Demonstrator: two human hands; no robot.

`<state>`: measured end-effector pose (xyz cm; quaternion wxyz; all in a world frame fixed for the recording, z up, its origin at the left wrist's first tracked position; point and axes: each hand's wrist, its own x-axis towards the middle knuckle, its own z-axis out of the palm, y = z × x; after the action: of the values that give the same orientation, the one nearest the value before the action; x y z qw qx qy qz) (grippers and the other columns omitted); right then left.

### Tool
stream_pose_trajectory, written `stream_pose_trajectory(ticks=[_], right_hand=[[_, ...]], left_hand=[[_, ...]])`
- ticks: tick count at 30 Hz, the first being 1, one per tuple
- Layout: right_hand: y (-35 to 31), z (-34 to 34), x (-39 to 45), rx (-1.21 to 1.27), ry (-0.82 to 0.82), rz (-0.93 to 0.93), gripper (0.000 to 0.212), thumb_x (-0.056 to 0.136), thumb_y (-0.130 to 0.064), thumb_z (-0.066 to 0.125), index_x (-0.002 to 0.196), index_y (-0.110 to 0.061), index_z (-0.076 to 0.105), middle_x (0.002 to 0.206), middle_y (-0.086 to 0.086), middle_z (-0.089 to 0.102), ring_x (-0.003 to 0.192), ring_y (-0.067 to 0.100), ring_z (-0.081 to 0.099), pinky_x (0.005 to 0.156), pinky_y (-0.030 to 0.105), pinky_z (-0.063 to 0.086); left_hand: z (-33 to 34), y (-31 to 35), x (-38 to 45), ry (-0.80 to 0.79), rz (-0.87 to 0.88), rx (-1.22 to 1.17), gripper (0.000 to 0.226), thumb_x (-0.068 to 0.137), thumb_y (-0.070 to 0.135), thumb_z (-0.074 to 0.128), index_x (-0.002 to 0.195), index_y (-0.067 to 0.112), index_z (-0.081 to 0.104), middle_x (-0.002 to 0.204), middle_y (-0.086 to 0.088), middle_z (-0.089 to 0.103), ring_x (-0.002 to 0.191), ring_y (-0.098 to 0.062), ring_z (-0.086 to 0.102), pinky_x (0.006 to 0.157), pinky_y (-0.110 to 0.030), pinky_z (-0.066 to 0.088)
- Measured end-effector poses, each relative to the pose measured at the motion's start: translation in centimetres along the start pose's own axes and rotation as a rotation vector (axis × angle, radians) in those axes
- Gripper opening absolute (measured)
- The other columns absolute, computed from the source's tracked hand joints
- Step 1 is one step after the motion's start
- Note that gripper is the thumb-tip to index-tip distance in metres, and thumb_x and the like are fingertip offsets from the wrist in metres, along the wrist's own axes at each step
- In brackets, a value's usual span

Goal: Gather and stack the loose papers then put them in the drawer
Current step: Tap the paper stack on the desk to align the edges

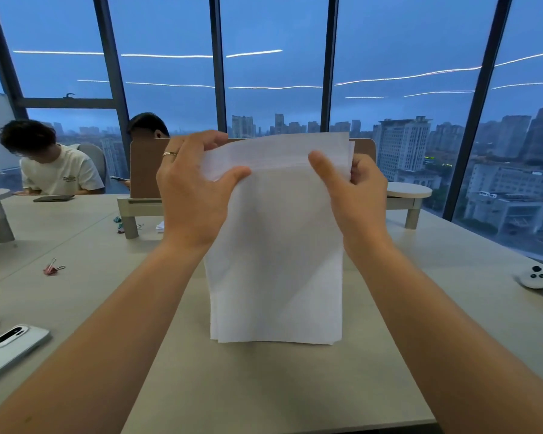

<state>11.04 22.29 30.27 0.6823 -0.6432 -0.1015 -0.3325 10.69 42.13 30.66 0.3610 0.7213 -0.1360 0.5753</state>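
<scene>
A stack of white papers [276,261] stands upright on its bottom edge on the desk [264,386], right in front of me. My left hand [192,195] grips the stack's upper left edge, thumb in front and fingers over the top. My right hand [351,195] pinches the upper right edge, thumb on the front sheet and fingers behind. The top sheets are uneven and bend slightly. No drawer is in view.
A white phone [10,346] lies at the left edge, a pink binder clip [52,269] further back. A white controller [539,277] sits at the right. A monitor riser [132,211] and a brown divider [145,167] stand behind; two people sit at the far left.
</scene>
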Motion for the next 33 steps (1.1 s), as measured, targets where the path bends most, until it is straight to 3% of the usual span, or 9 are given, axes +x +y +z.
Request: stream_pose_trajectory(ticks=[2, 5, 8, 12, 16, 19, 22, 28, 33], right_hand=[[1.5, -1.1, -0.5, -0.02, -0.089, 0.086, 0.045, 0.067, -0.045, 0.087, 0.099, -0.024, 0.064, 0.093, -0.007, 0.075, 0.083, 0.01, 0.073, 0.072, 0.029, 0.061], [4.0, -2.2, -1.7, -0.001, -0.211, 0.262, 0.029, 0.072, -0.021, 0.088, 0.097, -0.02, 0.073, 0.092, -0.003, 0.08, 0.085, 0.017, 0.077, 0.08, 0.041, 0.062], [5.0, -2.6, -2.5, 0.106, -0.229, 0.337, 0.019, 0.077, -0.011, 0.082, 0.094, -0.015, 0.075, 0.091, 0.003, 0.08, 0.086, 0.024, 0.077, 0.078, 0.041, 0.06], [5.2, -3.0, -2.5, 0.182, -0.202, 0.336, 0.019, 0.079, -0.009, 0.079, 0.096, -0.016, 0.073, 0.093, 0.002, 0.08, 0.085, 0.022, 0.077, 0.075, 0.038, 0.062], [4.8, -2.7, -2.1, 0.242, -0.176, 0.331, 0.023, 0.08, -0.009, 0.079, 0.1, -0.016, 0.072, 0.095, 0.002, 0.08, 0.088, 0.022, 0.077, 0.076, 0.036, 0.061], [4.2, -2.2, -1.6, 0.211, -0.189, 0.28, 0.027, 0.077, -0.013, 0.083, 0.1, -0.019, 0.071, 0.094, -0.002, 0.08, 0.086, 0.019, 0.077, 0.075, 0.037, 0.062], [4.5, -2.2, -1.5, 0.195, -0.177, 0.269, 0.031, 0.074, -0.015, 0.085, 0.101, -0.019, 0.072, 0.099, 0.002, 0.079, 0.092, 0.023, 0.076, 0.083, 0.043, 0.06], [6.5, -3.7, -3.1, 0.153, -0.311, 0.437, 0.033, 0.086, -0.023, 0.074, 0.118, -0.015, 0.069, 0.11, 0.005, 0.077, 0.1, 0.025, 0.074, 0.096, 0.053, 0.054], [4.4, -2.9, -2.0, -0.048, -0.202, 0.226, 0.06, 0.078, -0.029, 0.084, 0.129, -0.027, 0.055, 0.114, -0.011, 0.072, 0.101, 0.007, 0.07, 0.09, 0.039, 0.057]], left_hand=[[-0.2, 0.1, 0.4, 0.017, 0.002, -0.01, 0.049, 0.075, 0.035, 0.086, 0.115, 0.013, 0.068, 0.112, -0.006, 0.066, 0.1, -0.008, 0.052, 0.085, 0.005, 0.029], [-0.2, 0.5, 0.6, 0.002, 0.009, -0.012, 0.057, 0.072, 0.04, 0.088, 0.12, 0.018, 0.066, 0.111, 0.004, 0.059, 0.098, -0.002, 0.048, 0.087, 0.003, 0.03], [-0.2, 0.9, 0.5, -0.039, -0.065, -0.053, 0.069, 0.069, 0.045, 0.088, 0.129, 0.027, 0.057, 0.115, 0.006, 0.057, 0.103, -0.004, 0.05, 0.089, 0.0, 0.033], [-0.9, -0.6, -0.2, -0.163, -0.315, -0.343, 0.083, 0.066, 0.049, 0.089, 0.135, 0.027, 0.049, 0.128, 0.01, 0.061, 0.117, -0.005, 0.06, 0.096, -0.02, 0.049], [-0.6, -3.2, -3.7, -0.433, -0.594, -0.554, 0.044, 0.069, 0.042, 0.086, 0.107, 0.027, 0.07, 0.101, 0.012, 0.078, 0.096, -0.009, 0.074, 0.077, -0.029, 0.058], [0.5, -3.1, -5.4, -0.367, -0.739, -0.62, 0.013, 0.082, 0.027, 0.082, 0.09, 0.024, 0.073, 0.083, 0.019, 0.078, 0.082, -0.002, 0.075, 0.074, -0.023, 0.059], [1.0, -3.1, -5.7, -0.321, -0.801, -0.677, 0.007, 0.085, 0.019, 0.077, 0.091, 0.021, 0.073, 0.086, 0.013, 0.08, 0.087, -0.008, 0.076, 0.075, -0.026, 0.059], [0.4, -5.4, -9.6, -0.557, -1.013, -0.813, 0.086, 0.042, 0.054, 0.096, 0.116, 0.016, 0.072, 0.115, -0.005, 0.077, 0.105, -0.023, 0.074, 0.089, -0.042, 0.055], [0.1, -6.5, -13.1, -0.621, -1.037, -0.791, 0.093, 0.039, 0.061, 0.094, 0.117, 0.017, 0.072, 0.117, -0.007, 0.076, 0.109, -0.027, 0.072, 0.093, -0.045, 0.053]])
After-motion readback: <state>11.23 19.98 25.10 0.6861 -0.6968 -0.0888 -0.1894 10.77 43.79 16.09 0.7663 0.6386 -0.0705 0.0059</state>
